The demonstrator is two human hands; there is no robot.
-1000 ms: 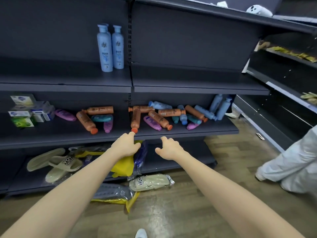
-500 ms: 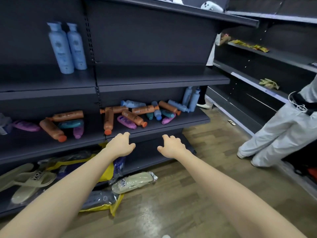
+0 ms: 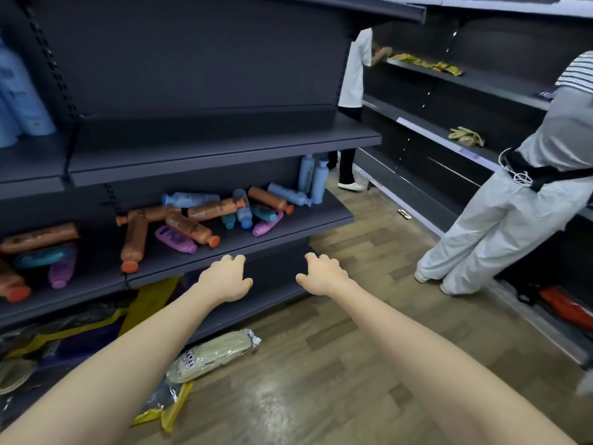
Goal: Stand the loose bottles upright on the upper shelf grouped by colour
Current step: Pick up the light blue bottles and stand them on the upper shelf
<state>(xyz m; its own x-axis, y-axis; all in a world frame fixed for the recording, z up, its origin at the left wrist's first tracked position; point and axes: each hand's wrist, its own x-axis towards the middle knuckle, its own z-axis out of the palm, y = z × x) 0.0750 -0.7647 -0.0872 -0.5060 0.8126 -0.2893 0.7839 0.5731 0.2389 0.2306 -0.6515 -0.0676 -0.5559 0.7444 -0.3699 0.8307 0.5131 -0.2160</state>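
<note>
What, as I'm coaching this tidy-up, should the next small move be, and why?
Probably reach the left hand forward to grip the orange bottle lying just beyond it: it and the right hand hover empty before the lower shelf, and that bottle lies flat.

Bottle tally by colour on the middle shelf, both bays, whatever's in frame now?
Orange bottles: 7
Light blue bottles: 5 (3 lying, 2 standing)
Teal bottles: 3
Purple bottles: 3
Total: 18
Not counted: blurred blue bottles on the upper shelf, cut off by the frame edge.
</note>
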